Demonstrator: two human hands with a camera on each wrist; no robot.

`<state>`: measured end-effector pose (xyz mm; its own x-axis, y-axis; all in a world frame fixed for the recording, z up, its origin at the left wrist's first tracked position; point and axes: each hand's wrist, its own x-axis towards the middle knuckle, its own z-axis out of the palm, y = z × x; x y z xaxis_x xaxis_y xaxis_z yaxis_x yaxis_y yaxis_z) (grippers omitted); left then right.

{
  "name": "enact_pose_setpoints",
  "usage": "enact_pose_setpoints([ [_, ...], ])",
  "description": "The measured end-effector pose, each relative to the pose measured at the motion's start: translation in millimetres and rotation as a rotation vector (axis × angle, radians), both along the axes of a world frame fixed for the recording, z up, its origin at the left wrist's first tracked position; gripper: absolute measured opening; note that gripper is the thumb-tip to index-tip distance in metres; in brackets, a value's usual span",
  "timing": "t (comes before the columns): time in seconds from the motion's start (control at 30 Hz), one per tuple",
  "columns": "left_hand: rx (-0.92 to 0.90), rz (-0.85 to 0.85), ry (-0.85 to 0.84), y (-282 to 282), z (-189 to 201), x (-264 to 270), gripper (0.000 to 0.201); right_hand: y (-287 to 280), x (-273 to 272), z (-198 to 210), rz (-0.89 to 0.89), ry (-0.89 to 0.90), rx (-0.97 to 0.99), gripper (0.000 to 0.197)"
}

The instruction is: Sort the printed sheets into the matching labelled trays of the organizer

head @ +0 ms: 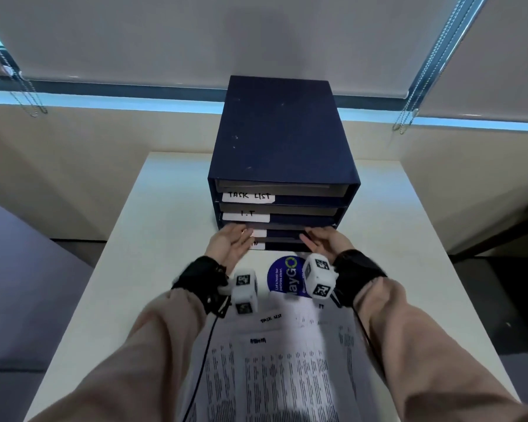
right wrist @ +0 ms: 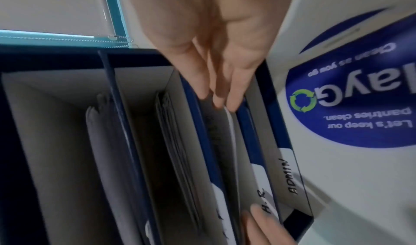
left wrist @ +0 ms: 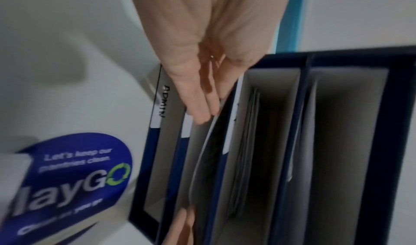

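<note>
While both hands reach to the front of the organizer (head: 282,138), a sheet (left wrist: 203,142) stands partly slid into the third tray from the top, the one labelled H.R (right wrist: 264,207). The left hand (head: 230,243) has straight fingers (left wrist: 198,106) laid against the sheet's near edge at the tray's left end, pressing rather than gripping. The right hand (head: 323,242) does likewise at the right end, its fingertips (right wrist: 231,101) flat on the sheet's edge; neither hand curls round anything. Above this tray sit the I.T tray (head: 246,214) and the TASK LIST tray (head: 249,195), each with papers inside. Below it is the ADMIN tray (right wrist: 290,177), lowest of the four. The organizer stands on a white table (head: 153,214). Near the person lies a pile of printed sheets (head: 275,367), the uppermost ones headed TASK LIST and ADMIN as far as the blur lets me read. Between pile and organizer a round blue sticker (head: 284,277) lies on the table
</note>
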<state>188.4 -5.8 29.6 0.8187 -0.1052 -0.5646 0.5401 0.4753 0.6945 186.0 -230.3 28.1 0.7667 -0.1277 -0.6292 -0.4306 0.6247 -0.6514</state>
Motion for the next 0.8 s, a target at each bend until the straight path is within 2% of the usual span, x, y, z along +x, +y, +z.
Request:
enact_pose_setpoints([
  [0.07,0.086,-0.1,-0.049,6.0,6.9,-2.5,0.046,6.6,-2.1,9.1,0.071,-0.021,-0.011,0.019],
  [0.17,0.356,-0.306,-0.13,15.4,10.4,-29.7,0.03,8.2,-32.2,16.2,0.23,-0.034,-0.124,0.034],
  [0.27,0.662,-0.59,-0.125,24.8,-7.6,-75.1,0.013,-2.4,-78.3,6.4,0.386,0.037,-0.325,0.025],
  [0.33,0.92,-0.78,-0.148,31.2,-28.6,-103.6,0.007,-13.8,-109.5,-14.0,0.415,0.092,-0.483,0.016],
  [0.4,1.147,-0.955,-0.233,33.9,-43.9,-124.7,0.02,-24.8,-137.1,-37.0,0.411,0.154,-0.736,0.013],
  [0.47,1.268,-1.078,-0.304,33.4,-52.1,-138.4,0.032,-34.1,-161.8,-57.1,0.436,0.253,-0.887,0.02],
  [0.53,1.264,-1.071,-0.355,29.0,-51.1,-146.6,0.025,-40.1,-181.6,-69.3,0.465,0.288,-0.83,0.029],
  [0.57,1.194,-1.017,-0.361,27.5,-49.8,-148.8,0.019,-40.9,-188.0,-72.8,0.473,0.279,-0.787,0.036],
  [0.63,0.915,-0.852,-0.336,25.2,-40.7,-153.3,0.014,-37.9,-199.2,-59.8,0.455,0.232,-0.757,0.048],
  [0.73,0.637,-0.642,-0.311,23.1,-16.8,-153.9,0.006,-29.5,-208.6,-36.2,0.342,0.119,-0.596,0.048],
  [0.8,0.531,-0.535,-0.29,19.4,-2.9,-149.6,0.012,-22.4,-213.3,-17.1,0.356,0.056,-0.468,0.043],
])
